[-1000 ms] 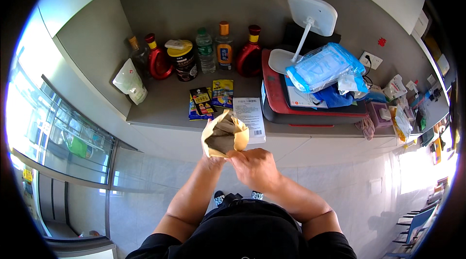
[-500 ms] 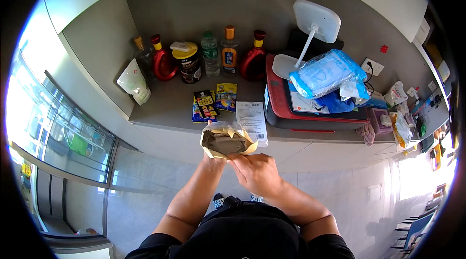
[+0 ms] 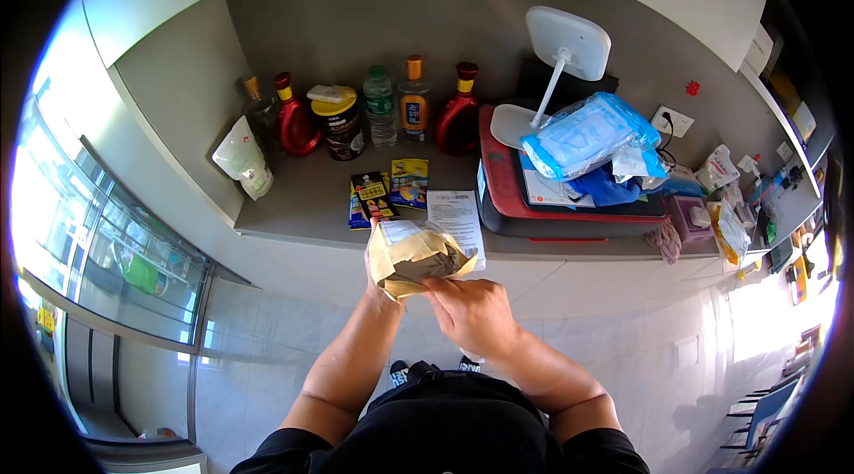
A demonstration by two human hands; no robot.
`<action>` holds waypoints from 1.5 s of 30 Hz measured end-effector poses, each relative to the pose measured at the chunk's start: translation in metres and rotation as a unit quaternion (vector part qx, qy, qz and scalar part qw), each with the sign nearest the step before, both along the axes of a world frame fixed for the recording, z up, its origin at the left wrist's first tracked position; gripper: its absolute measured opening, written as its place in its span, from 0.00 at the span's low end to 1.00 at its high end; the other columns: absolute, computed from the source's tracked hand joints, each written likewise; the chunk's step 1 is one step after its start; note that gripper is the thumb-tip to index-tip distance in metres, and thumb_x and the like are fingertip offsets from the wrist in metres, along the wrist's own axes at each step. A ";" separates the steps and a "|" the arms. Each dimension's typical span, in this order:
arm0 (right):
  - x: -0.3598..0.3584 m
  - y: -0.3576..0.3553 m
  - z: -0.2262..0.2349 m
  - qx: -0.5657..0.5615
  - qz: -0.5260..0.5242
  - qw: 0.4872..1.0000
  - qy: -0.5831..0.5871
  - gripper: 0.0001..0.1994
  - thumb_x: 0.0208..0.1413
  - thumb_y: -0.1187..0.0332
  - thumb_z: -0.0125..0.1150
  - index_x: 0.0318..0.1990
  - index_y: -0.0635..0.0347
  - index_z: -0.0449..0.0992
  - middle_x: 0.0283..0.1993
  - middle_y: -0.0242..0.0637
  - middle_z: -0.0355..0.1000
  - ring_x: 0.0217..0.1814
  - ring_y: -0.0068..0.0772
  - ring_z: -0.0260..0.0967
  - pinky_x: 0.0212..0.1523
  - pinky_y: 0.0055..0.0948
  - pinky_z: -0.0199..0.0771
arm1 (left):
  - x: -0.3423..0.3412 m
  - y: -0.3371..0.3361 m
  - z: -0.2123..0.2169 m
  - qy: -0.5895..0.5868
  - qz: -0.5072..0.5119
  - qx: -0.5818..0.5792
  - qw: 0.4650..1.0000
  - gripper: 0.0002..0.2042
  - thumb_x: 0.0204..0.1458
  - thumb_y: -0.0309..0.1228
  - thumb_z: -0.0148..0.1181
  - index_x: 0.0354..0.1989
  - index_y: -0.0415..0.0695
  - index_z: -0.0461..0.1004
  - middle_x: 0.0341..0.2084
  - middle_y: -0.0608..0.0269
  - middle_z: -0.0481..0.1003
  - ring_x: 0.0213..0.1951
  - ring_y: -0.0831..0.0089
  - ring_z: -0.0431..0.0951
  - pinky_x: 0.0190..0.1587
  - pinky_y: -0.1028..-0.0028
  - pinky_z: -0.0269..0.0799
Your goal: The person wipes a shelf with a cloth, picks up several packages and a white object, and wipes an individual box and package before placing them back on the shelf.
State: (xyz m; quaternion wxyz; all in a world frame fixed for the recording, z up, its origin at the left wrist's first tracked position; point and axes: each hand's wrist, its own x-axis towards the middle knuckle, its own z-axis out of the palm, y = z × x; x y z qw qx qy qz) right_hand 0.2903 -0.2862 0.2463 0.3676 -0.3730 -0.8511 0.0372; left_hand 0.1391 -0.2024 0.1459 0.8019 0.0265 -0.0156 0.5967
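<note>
A tan paper bag [image 3: 402,247] with a grey inside is held up in front of the shelf edge, its mouth tipped toward the right. My left hand [image 3: 377,277] is wrapped round its left side, the fingers mostly hidden behind it. My right hand [image 3: 471,309] pinches the lower right rim between thumb and fingers. What the bag contains, if anything, cannot be seen. Just beyond it on the shelf lie a white printed sheet [image 3: 455,220], a black-and-yellow packet [image 3: 374,196] and a blue-and-yellow packet [image 3: 409,182].
Along the back stand red bottles [image 3: 298,123], a yellow-lidded tub [image 3: 340,125], a water bottle [image 3: 380,108] and a white pouch [image 3: 243,159]. To the right, a dark red-topped box [image 3: 503,180] carries a white stand mirror [image 3: 569,43] and a blue plastic-wrapped pack [image 3: 592,136].
The bag has tilted, so less of its grey inside shows and more of its tan outer side. Both hands keep their hold. The view has shifted slightly.
</note>
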 end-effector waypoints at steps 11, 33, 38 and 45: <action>0.028 0.017 0.037 -0.150 -0.048 0.861 0.483 0.11 0.63 0.65 0.52 0.41 0.64 0.77 0.21 0.22 0.64 0.19 0.10 0.52 0.20 0.16 0.50 | 0.005 -0.019 -0.013 0.081 -0.020 -0.267 0.960 0.27 0.59 0.49 0.34 0.59 0.43 0.62 0.55 0.45 0.63 0.53 0.46 0.67 0.49 0.53 0.74; 0.031 0.058 -0.025 -0.487 0.061 0.681 0.543 0.24 0.51 0.75 0.58 0.58 0.67 0.63 0.46 0.37 0.69 0.50 0.27 0.66 0.50 0.27 0.66 | 0.012 -0.037 0.000 0.081 -0.026 -0.208 0.974 0.27 0.60 0.50 0.33 0.59 0.46 0.63 0.55 0.55 0.67 0.56 0.55 0.68 0.55 0.52 0.68; 0.046 0.064 -0.015 -0.481 0.047 0.730 0.483 0.15 0.47 0.80 0.65 0.44 0.70 0.74 0.40 0.39 0.76 0.39 0.24 0.73 0.41 0.23 0.74 | 0.015 -0.040 0.005 0.095 -0.022 -0.204 0.974 0.24 0.61 0.45 0.33 0.59 0.46 0.63 0.56 0.55 0.67 0.55 0.55 0.70 0.54 0.51 0.69; 0.053 0.067 -0.019 -0.362 0.074 0.889 0.270 0.08 0.44 0.77 0.69 0.34 0.58 0.80 0.54 0.43 0.69 0.53 0.29 0.68 0.47 0.26 0.71 | 0.019 -0.041 0.003 0.107 -0.066 -0.258 0.958 0.27 0.59 0.51 0.32 0.59 0.47 0.65 0.52 0.55 0.69 0.53 0.56 0.71 0.55 0.53 0.68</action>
